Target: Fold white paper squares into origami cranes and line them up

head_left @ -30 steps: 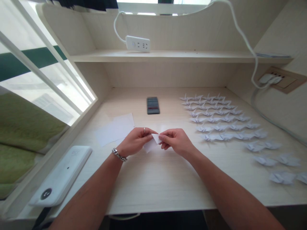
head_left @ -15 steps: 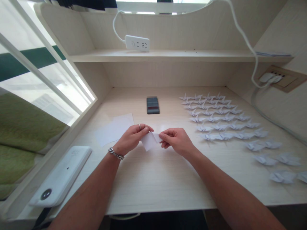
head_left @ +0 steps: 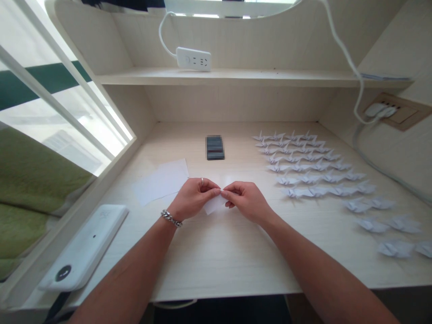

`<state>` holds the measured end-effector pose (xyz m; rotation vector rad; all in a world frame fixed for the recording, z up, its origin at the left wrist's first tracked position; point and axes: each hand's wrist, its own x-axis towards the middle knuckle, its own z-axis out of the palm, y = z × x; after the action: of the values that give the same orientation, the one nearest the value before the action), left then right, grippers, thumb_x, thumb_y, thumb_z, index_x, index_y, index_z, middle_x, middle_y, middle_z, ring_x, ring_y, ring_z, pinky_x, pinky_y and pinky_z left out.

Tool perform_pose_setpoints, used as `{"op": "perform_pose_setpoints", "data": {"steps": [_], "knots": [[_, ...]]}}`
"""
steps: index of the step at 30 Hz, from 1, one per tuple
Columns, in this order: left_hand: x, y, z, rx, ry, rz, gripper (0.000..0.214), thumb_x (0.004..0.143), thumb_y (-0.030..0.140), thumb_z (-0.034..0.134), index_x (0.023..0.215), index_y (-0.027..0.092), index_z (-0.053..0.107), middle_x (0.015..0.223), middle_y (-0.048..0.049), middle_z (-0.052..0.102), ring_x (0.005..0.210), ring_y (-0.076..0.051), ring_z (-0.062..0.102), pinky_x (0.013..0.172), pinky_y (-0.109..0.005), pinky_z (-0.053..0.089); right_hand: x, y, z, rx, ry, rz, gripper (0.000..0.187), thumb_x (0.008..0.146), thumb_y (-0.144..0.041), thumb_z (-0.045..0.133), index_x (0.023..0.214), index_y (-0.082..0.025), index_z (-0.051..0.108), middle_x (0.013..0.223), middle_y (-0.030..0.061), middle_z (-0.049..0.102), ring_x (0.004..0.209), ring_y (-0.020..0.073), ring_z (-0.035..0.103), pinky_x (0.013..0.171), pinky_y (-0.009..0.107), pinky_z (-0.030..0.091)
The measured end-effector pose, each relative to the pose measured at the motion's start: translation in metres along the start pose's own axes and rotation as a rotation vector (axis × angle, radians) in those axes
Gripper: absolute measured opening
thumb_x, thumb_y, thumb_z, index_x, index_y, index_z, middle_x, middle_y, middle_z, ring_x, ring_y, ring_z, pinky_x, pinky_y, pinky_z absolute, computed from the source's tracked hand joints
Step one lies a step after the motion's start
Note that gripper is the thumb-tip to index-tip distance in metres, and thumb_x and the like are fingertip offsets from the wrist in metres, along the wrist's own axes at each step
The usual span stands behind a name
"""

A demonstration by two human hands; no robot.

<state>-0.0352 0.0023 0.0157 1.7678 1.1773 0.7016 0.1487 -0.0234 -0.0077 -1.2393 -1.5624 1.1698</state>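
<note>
A small folded sheet of white paper [head_left: 213, 206] is pinched between my two hands over the middle of the desk. My left hand [head_left: 195, 194], with a ring and a chain bracelet, grips its upper left part between thumb and fingers. From the other side, my right hand [head_left: 245, 198] pinches the upper edge, its thumb tip almost against the left one. Both hands hide much of the paper; a flap hangs below the left thumb. To the left, flat white paper sheets [head_left: 162, 182] lie beside my left hand.
Rows of folded white paper cranes [head_left: 310, 166] fill the right side, with flatter folded pieces [head_left: 394, 248] nearer the front. A dark, pixelated block [head_left: 215, 147] lies behind my hands. A white device [head_left: 86, 247] sits front left. A power strip [head_left: 193, 59] rests on the shelf [head_left: 253, 77].
My left hand has moved right, bringing its fingertips up to the right hand's. Less of the paper shows between them now. The right hand has barely shifted.
</note>
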Motion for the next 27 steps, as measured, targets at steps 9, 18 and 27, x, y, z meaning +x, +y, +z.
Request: {"op": "perform_pose_setpoints", "data": {"steps": [9, 18, 27], "knots": [[-0.0006, 0.003, -0.001, 0.08, 0.01, 0.045, 0.03, 0.082, 0.04, 0.058, 0.076, 0.015, 0.072, 0.067, -0.0038, 0.068, 0.059, -0.013, 0.057, 0.051, -0.021, 0.041, 0.0003, -0.0024, -0.0009, 0.094, -0.012, 0.055, 0.025, 0.079, -0.038, 0.065, 0.078, -0.014, 0.07, 0.058, 0.0031, 0.066, 0.053, 0.0142, 0.064, 0.055, 0.025, 0.052], [-0.0002, 0.0013, -0.0042, -0.143, 0.037, -0.021, 0.036, 0.083, 0.046, 0.057, 0.081, 0.012, 0.07, 0.073, -0.0062, 0.069, 0.065, -0.015, 0.06, 0.058, -0.024, 0.046, 0.0029, 0.0, -0.0039, 0.213, 0.003, 0.093, 0.031, 0.073, -0.044, 0.071, 0.076, -0.013, 0.07, 0.058, 0.002, 0.065, 0.052, 0.0133, 0.063, 0.054, 0.026, 0.052], [-0.0012, 0.0048, 0.0047, 0.042, 0.071, 0.063, 0.026, 0.081, 0.037, 0.061, 0.075, 0.014, 0.07, 0.065, -0.0032, 0.068, 0.056, -0.012, 0.056, 0.049, -0.02, 0.042, 0.0029, 0.0016, -0.0033, 0.21, -0.02, 0.101, 0.028, 0.075, -0.042, 0.07, 0.075, -0.013, 0.07, 0.059, 0.0018, 0.066, 0.053, 0.0129, 0.063, 0.054, 0.025, 0.052]]}}
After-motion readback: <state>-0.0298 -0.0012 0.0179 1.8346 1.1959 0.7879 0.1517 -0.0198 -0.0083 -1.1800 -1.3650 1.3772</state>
